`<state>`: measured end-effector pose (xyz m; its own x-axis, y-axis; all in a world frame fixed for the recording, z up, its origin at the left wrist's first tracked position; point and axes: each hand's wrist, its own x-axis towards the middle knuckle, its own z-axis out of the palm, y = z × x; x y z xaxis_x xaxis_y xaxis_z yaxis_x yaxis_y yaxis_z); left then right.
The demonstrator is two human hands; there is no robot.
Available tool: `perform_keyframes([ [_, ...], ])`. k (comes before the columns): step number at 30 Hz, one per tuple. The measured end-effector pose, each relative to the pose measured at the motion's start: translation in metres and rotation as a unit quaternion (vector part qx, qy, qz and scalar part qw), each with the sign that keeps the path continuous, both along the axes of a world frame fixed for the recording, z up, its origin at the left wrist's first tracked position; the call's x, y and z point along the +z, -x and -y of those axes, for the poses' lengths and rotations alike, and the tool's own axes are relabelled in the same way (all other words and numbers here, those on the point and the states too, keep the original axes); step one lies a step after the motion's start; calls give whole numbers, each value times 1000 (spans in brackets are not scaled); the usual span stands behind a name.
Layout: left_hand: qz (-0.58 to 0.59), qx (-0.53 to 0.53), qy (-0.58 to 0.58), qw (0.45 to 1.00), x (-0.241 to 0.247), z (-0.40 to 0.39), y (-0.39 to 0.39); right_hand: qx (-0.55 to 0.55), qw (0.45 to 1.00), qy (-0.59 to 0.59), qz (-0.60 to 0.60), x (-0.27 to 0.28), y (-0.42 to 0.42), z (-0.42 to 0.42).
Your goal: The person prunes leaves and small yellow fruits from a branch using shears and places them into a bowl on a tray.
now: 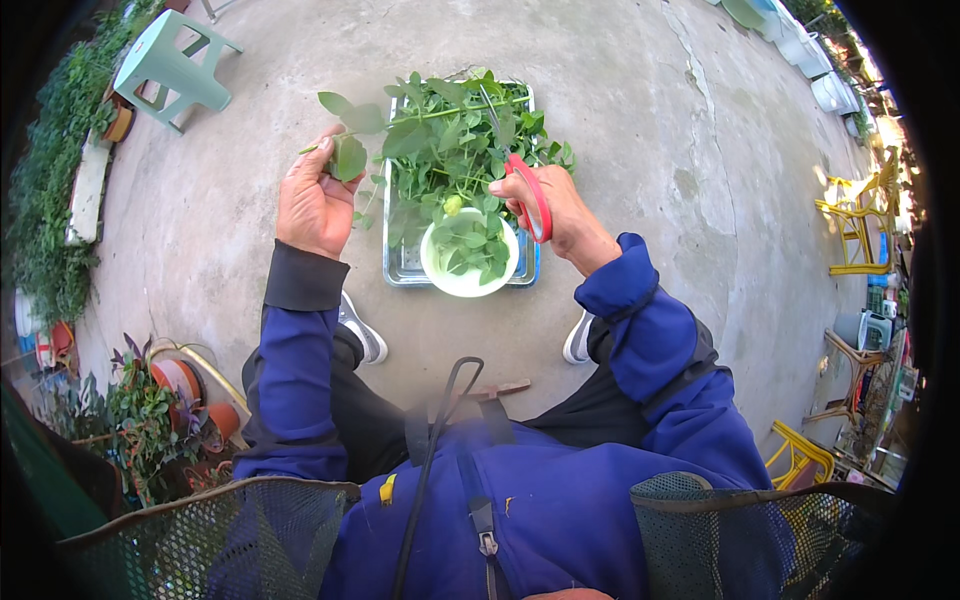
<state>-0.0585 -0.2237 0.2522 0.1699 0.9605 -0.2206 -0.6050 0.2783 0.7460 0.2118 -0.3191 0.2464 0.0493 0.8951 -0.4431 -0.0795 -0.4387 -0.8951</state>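
Note:
My left hand (319, 196) pinches a leafy green sprig (349, 157) between thumb and fingers, left of the tray. A bit of cut stem pokes out past the thumb. My right hand (559, 214) grips a pair of scissors (531, 187) by its red handles, over the tray's right side. The blades point away from me, above the greens. A long stem (457, 111) lies across behind the blades; I cannot tell whether it joins the held sprig. Below, a heap of leafy stems (457, 161) fills the rectangular tray (409, 279). A white bowl (469, 285) with loose leaves (487, 259) sits at its near end.
The tray stands on a concrete floor (637, 150) between my shoes (364, 330). A pale green plastic stool (169, 71) is at the far left, with potted plants (176, 382) nearer. Yellow chairs (859, 217) and white buckets (806, 56) line the right.

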Motion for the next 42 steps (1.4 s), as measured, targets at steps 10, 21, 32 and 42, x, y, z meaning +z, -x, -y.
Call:
perform_keyframes([
  [10, -62, 39, -38, 997, -22, -4, -2, 7, 1000, 29, 6, -15, 5, -5],
  [21, -93, 78, -28, 992, -38, -4, -8, 3, 999, 39, -8, -38, 3, -5],
  [32, -39, 75, -34, 996, -16, 2, -13, 91, 995, 42, -23, 3, 24, 11],
  [42, -15, -11, -53, 998, -25, 11, -26, 35, 998, 31, -43, -12, 15, 0],
])
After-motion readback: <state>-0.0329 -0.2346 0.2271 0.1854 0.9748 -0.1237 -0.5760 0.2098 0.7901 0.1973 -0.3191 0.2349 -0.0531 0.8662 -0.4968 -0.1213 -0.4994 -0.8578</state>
